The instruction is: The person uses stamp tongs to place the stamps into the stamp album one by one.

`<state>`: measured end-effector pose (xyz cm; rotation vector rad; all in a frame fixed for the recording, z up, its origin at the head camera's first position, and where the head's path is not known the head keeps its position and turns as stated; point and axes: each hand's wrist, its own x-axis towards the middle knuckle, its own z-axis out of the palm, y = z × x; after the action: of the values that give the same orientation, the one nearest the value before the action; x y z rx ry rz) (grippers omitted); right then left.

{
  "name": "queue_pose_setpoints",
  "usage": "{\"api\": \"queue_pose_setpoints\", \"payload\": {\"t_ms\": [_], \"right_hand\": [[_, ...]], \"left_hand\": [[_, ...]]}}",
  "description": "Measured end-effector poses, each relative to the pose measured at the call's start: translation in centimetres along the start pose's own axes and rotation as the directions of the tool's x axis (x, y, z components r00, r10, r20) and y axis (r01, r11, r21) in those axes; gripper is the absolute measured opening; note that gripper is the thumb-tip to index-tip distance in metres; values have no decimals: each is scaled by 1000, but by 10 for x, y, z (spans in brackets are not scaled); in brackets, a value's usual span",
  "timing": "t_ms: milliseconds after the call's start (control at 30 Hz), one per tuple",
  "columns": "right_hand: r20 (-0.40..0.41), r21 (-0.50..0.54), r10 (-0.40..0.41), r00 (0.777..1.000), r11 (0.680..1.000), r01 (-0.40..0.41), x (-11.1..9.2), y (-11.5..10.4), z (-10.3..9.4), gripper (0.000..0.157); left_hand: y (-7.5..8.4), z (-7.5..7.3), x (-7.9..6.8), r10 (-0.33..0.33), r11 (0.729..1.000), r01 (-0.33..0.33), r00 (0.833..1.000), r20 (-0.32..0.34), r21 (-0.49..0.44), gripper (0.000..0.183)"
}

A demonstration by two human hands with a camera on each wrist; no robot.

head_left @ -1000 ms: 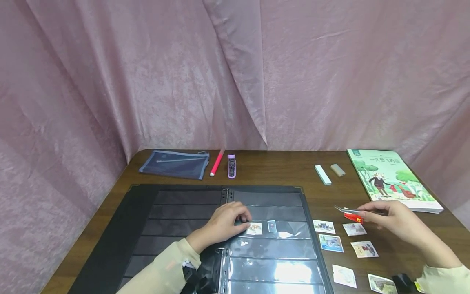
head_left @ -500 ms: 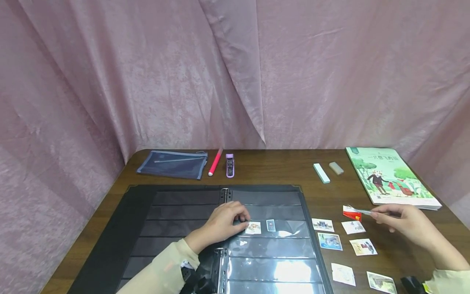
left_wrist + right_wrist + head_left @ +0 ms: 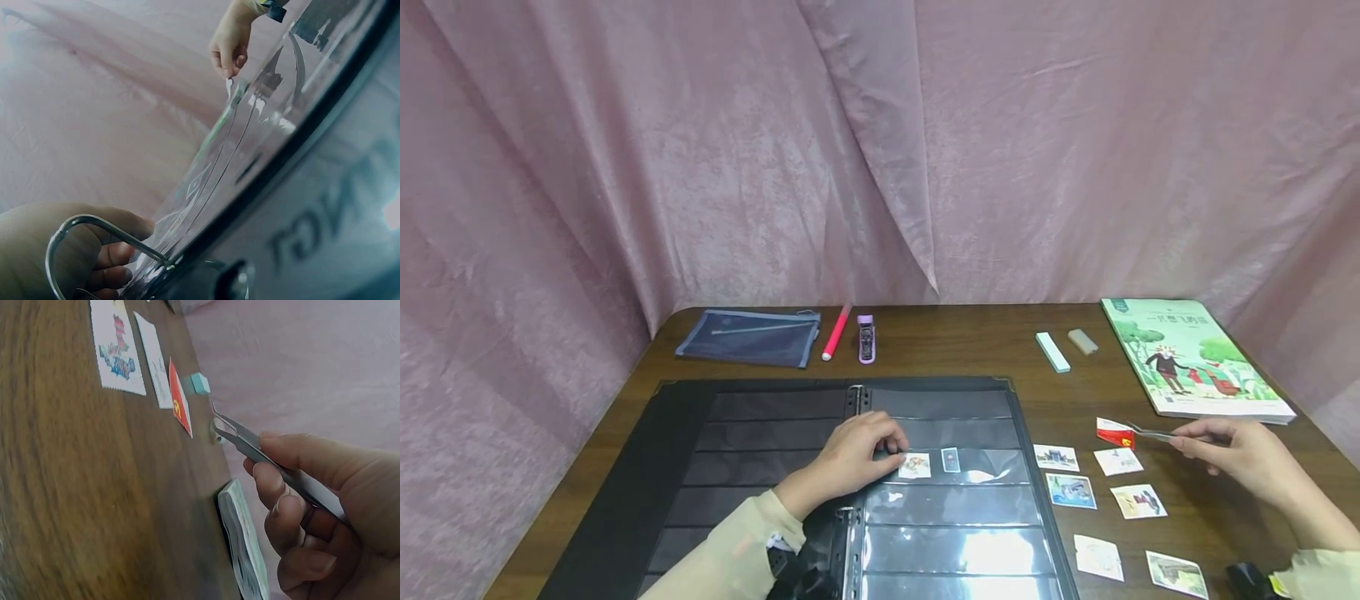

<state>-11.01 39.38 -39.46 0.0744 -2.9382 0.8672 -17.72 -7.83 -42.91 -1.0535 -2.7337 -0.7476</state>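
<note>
My right hand (image 3: 1243,458) holds slim metal tweezers (image 3: 250,445) between thumb and fingers. In the head view, the tweezers' bent tips are beside a red and white stamp (image 3: 1115,432) on the table. The right wrist view shows a gap between the tips, with no stamp between them. My left hand (image 3: 854,454) rests on the open black stamp album (image 3: 955,504), fingers loosely bent. Its thumb lies at the left edge of a stamp (image 3: 914,465) in a clear pocket strip. A small blue stamp (image 3: 951,460) sits farther right in that strip.
Several loose stamps (image 3: 1071,491) lie right of the album. A picture book (image 3: 1198,358), a pale blue-white block (image 3: 1052,352) and a grey eraser-like block (image 3: 1082,341) lie behind. At the back left are a mesh pouch (image 3: 748,337), a pink pen (image 3: 837,333) and a purple-edged item (image 3: 867,340).
My right hand has drawn back to the right with the tweezers, from over the red and white stamp to its right side. My left hand has stayed on the album.
</note>
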Motion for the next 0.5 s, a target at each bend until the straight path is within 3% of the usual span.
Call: {"api": "queue_pose_setpoints", "payload": {"t_ms": [267,500], "right_hand": [[16,-47,88,996,995,-88,0,5,0,27],[34,-12,84,996,996,-83,-2,9,0,25]], "left_hand": [[1,-2,-1,-7,1000,7,1000,-1,0,11],[2,-1,-1,0,1000,0,1000,-11,1,11]]}}
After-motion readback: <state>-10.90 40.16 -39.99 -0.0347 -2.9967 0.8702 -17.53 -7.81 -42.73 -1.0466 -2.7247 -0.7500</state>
